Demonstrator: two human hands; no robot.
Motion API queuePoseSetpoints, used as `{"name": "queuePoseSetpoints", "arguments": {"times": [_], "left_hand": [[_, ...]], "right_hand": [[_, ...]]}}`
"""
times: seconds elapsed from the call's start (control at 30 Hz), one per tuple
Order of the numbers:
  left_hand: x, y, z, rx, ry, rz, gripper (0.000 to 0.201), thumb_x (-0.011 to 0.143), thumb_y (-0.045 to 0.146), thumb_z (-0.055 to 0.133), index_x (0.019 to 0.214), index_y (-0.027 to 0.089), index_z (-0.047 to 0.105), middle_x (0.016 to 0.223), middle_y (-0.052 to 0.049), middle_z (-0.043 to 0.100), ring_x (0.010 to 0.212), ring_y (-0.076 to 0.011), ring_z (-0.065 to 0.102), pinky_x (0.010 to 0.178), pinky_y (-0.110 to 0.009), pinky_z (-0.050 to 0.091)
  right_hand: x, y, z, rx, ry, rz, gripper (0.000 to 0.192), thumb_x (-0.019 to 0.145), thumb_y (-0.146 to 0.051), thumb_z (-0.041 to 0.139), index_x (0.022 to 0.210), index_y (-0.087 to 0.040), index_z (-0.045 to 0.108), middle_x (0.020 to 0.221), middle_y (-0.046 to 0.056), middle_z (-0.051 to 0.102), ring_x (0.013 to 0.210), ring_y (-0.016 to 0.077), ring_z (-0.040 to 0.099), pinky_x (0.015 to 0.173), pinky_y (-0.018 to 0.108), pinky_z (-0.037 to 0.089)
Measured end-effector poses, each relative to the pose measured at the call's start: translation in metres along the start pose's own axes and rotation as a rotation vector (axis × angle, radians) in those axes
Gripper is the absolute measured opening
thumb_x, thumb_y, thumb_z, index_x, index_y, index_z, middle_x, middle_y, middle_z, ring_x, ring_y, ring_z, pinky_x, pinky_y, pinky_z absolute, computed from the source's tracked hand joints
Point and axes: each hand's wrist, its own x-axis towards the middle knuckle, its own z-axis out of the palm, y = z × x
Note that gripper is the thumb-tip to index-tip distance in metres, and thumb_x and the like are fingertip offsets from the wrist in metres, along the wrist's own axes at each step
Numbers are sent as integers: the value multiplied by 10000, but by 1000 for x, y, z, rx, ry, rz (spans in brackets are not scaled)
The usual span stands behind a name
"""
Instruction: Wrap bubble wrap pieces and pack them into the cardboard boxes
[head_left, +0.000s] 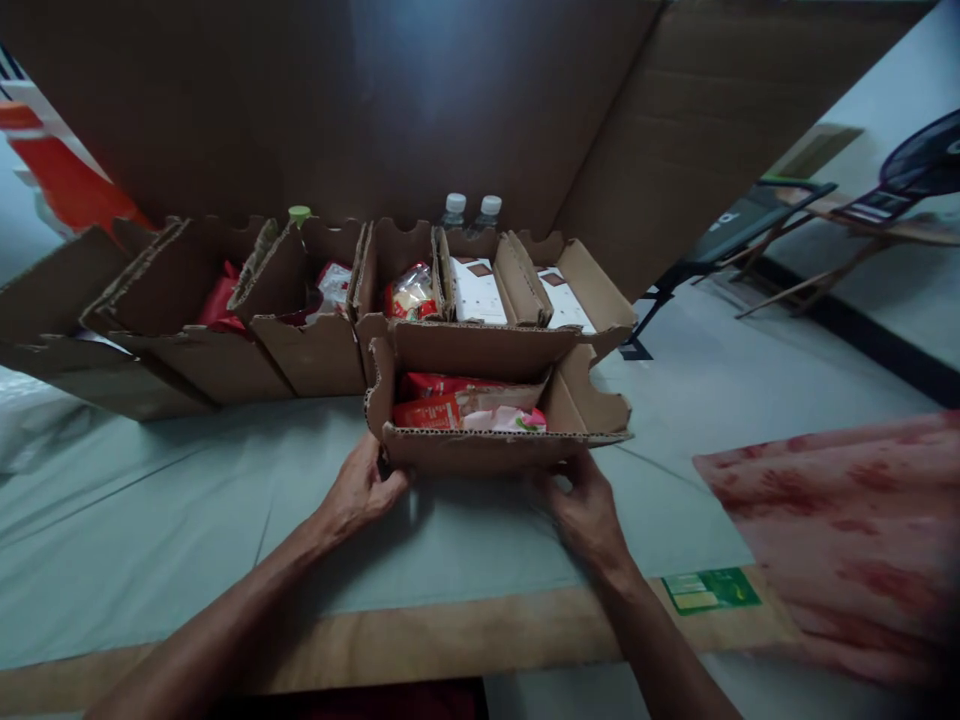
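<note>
A small open cardboard tray [480, 448] stands on the pale green sheet in front of me, filled with red snack packets [442, 410] and a pink packet [504, 421]. My left hand [361, 493] grips its near left corner. My right hand [584, 505] holds its near right edge from below. Both hands press on the front wall of the tray.
Behind it stands a row of similar cardboard trays [315, 350] with packets and white boxes [477, 292]. Two water bottles [471, 210] and a green-capped bottle [299, 214] stand at the back before a big cardboard sheet [420, 100]. A pink patterned cloth [840, 530] lies right, a green card [709, 589] near the table edge.
</note>
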Motion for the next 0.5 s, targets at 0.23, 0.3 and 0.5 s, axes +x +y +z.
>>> {"name": "queuePoseSetpoints", "arguments": {"times": [0.23,0.3,0.5], "left_hand": [[25,13,28,-41,-106,157,599,795,269,619,1386,207,545,1274,-122,667,1184,-313,611,995,-446,530],[33,11,36,-69,-152,201,666,812,266,613,1460,193,482,1386,-149,617,1310,-334,553,1103,-493,472],[33,4,51,-48,-127,225,700,861,239,587,1532,184,396,1476,-182,561,1381,-342,517,1156,-543,431]], "right_hand": [[9,24,-28,42,178,-28,405,746,-463,745,1048,-216,635,944,66,713,800,231,668,733,377,545],[12,34,-31,79,204,-21,424,754,-459,744,1074,-208,622,995,77,709,835,226,667,774,382,547],[19,52,-33,128,252,-44,455,785,-418,758,1159,-214,599,1089,84,686,902,213,655,855,400,536]]}}
